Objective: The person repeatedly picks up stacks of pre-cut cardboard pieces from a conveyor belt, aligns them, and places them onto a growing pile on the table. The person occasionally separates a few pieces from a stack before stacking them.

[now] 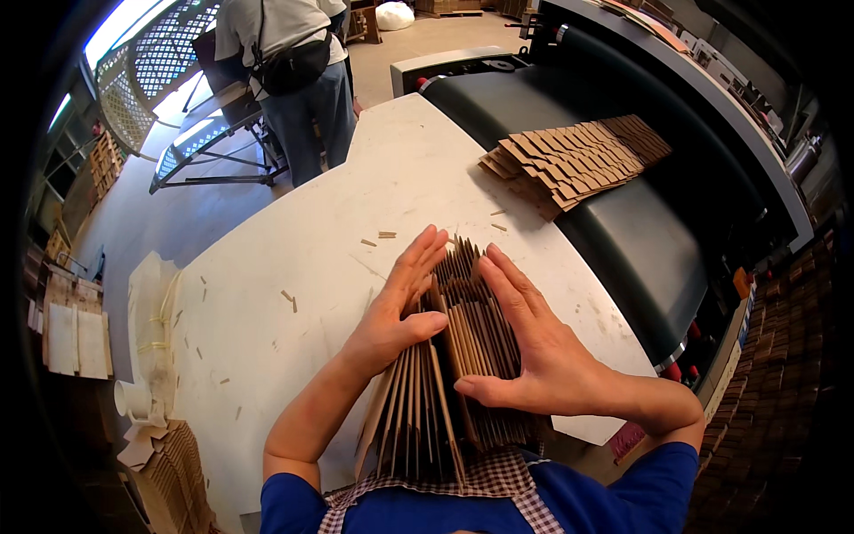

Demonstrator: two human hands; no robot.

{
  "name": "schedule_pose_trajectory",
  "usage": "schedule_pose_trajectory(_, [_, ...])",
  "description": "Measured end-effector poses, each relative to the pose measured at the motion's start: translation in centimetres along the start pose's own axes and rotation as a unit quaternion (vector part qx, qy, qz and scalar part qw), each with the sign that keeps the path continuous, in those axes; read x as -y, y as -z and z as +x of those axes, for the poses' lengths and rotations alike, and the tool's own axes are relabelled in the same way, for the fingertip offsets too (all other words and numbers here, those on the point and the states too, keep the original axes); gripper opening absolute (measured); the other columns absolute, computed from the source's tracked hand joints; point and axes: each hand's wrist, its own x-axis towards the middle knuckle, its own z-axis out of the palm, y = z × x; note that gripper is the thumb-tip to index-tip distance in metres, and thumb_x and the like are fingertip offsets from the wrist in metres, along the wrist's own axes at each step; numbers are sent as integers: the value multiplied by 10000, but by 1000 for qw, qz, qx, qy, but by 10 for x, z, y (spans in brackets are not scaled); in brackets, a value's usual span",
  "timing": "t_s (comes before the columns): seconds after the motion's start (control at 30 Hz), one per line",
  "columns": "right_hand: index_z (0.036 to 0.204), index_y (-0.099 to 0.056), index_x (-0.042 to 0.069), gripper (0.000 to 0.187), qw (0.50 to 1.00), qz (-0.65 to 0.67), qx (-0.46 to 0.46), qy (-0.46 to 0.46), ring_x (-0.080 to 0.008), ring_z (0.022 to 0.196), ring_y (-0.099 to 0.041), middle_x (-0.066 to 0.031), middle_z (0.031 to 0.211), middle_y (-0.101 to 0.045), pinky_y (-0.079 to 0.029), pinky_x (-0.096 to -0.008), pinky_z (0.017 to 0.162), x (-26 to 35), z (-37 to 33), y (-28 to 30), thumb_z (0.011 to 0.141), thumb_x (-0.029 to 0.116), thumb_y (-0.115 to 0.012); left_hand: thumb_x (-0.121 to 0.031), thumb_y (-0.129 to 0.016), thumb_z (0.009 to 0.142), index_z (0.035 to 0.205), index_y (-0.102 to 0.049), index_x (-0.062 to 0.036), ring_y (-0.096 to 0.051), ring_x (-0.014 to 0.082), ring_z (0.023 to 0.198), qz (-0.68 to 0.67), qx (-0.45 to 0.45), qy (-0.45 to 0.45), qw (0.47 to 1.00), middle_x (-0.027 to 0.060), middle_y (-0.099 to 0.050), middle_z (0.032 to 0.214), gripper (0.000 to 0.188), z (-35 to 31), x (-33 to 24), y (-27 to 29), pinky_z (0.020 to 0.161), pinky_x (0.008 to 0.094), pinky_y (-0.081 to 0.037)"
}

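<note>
A thick bundle of brown cardboard sheets stands on edge right in front of my body, its near ends fanned apart. My left hand lies along the bundle's left side, fingers stretched forward and thumb over the top edges. Against the right side is my right hand, its fingers straight and its thumb reaching across the top. Between them, the two hands hold the bundle. The lower part of the sheets is hidden by my hands and the checked apron.
A white tabletop with small cardboard scraps spreads around the bundle. Another pile of slotted cardboard rests across the table edge and a black conveyor belt. More cardboard is stacked at lower left. A person stands beyond the table.
</note>
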Motion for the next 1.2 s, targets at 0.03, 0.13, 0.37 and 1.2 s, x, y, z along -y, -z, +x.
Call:
schedule_pose_trajectory(0.03, [1569, -146, 5, 1103, 1000, 14, -6, -9, -433, 1488, -196, -265, 1616, -121, -295, -475, 1179, -2, -2, 4, 787, 458, -778, -212, -667, 831, 1578, -193, -59, -221, 311, 1506, 5, -7, -12, 1000, 193, -194, 1629, 898, -1, -2, 5, 1217, 429, -173])
schedule_pose_trajectory(0.13, [1573, -150, 22, 1071, 998, 44, -10, -38, -396, 1499, -193, -236, 1627, -116, -280, -457, 1186, -11, -11, 25, 784, 382, -777, -122, -624, 842, 1295, -541, -14, -488, 265, 1243, 6, -39, -58, 998, 179, -503, 1335, 473, 1, -4, 2, 1113, 393, -318])
schedule_pose_trajectory(0.37, [1555, -297, 86, 906, 995, 86, -6, -41, -371, 1515, -175, -211, 1638, -116, -238, -450, 1200, -21, -14, 40, 794, 262, -755, -105, -591, 913, 912, -720, 9, -652, 188, 840, -47, 128, -1, 991, 121, -695, 894, 172, 12, -7, 15, 852, 316, -512])
schedule_pose_trajectory(1.2, [1299, -651, 173, 461, 986, 8, 17, 168, -569, 1440, -196, -217, 1599, -280, -315, -568, 1152, -77, -14, 107, 874, 347, -689, -195, -697, 877, 721, -607, -38, -641, 113, 686, 8, 129, 89, 988, 115, -745, 789, 239, 68, -8, -52, 612, 240, -478])
